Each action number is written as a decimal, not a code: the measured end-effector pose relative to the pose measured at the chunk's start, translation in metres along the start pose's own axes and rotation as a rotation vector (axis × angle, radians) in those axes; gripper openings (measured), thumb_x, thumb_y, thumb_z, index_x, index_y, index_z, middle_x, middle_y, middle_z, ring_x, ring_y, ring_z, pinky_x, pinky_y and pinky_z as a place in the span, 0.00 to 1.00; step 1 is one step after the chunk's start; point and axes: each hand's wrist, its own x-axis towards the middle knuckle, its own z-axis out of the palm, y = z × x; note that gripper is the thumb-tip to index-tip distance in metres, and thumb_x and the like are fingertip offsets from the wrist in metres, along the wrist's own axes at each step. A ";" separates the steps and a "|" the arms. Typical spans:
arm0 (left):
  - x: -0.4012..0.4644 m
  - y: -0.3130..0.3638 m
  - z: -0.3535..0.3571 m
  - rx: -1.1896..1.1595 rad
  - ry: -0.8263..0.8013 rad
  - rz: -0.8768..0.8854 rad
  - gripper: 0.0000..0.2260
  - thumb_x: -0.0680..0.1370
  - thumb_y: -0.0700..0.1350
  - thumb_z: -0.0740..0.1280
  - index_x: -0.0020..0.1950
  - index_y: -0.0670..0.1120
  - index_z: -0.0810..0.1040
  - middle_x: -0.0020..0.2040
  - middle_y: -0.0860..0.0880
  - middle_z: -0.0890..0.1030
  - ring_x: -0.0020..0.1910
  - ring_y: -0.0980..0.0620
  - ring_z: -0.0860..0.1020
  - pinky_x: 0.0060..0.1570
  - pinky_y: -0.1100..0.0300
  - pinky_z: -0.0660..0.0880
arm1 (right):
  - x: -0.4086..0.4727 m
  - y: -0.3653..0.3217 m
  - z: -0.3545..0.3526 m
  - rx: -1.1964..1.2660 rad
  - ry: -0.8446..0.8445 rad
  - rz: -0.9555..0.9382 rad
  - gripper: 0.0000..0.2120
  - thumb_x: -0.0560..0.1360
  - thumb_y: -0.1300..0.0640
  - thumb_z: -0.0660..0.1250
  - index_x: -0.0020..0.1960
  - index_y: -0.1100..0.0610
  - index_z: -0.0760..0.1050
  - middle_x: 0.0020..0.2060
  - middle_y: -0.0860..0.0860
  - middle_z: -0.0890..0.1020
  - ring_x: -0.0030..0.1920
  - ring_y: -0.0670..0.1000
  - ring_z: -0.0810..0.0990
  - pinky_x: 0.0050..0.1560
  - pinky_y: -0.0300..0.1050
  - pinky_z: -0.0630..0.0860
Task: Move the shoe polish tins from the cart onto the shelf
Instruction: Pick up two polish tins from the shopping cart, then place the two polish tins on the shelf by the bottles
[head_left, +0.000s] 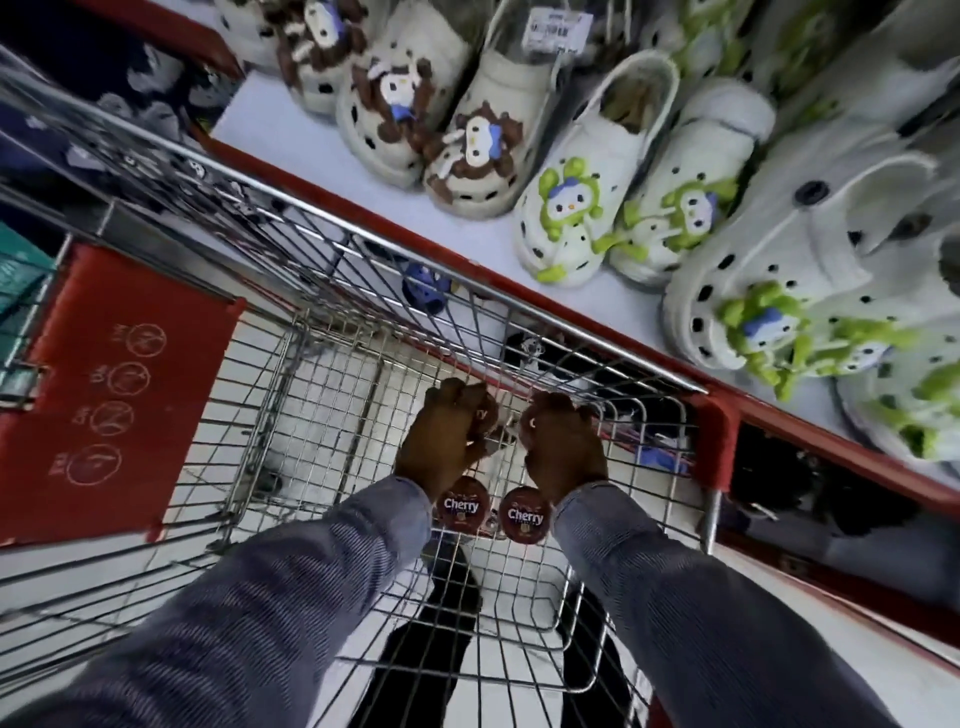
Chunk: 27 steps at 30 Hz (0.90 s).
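Note:
Both my hands reach down into a wire shopping cart (311, 249). My left hand (447, 436) is closed around a dark round tin (485, 413), of which only a sliver with lettering shows. My right hand (563, 447) grips another tin (530, 423), mostly hidden under the fingers. Two more dark red "Cherry" shoe polish tins lie flat on the cart floor just below my wrists, one at left (462, 503) and one at right (525, 515). The white shelf (291, 130) with a red front edge runs diagonally beyond the cart.
White clogs with brown charms (395, 104) and green charms (566, 208) fill most of the shelf; a bare strip shows at its left end. A red child-seat flap (119, 384) stands at the cart's left. Darker shoes sit on a lower shelf (779, 483).

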 end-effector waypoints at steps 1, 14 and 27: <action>-0.006 0.005 -0.011 -0.007 0.011 -0.018 0.29 0.68 0.43 0.73 0.68 0.49 0.70 0.63 0.44 0.73 0.60 0.42 0.73 0.58 0.47 0.77 | -0.008 -0.004 -0.010 0.041 0.004 -0.006 0.23 0.70 0.67 0.69 0.64 0.56 0.73 0.63 0.55 0.76 0.63 0.61 0.74 0.58 0.51 0.75; -0.126 0.155 -0.236 0.021 0.436 0.056 0.36 0.62 0.60 0.74 0.69 0.55 0.72 0.63 0.50 0.78 0.60 0.47 0.77 0.58 0.50 0.79 | -0.137 -0.056 -0.267 0.115 0.181 -0.360 0.24 0.59 0.47 0.75 0.53 0.54 0.78 0.49 0.55 0.84 0.52 0.58 0.82 0.49 0.52 0.80; -0.171 0.364 -0.385 0.078 0.553 0.388 0.33 0.56 0.63 0.73 0.61 0.61 0.73 0.52 0.62 0.83 0.47 0.61 0.82 0.49 0.55 0.82 | -0.260 -0.014 -0.502 0.075 0.448 -0.342 0.33 0.61 0.51 0.80 0.65 0.51 0.77 0.59 0.50 0.81 0.57 0.50 0.81 0.52 0.42 0.79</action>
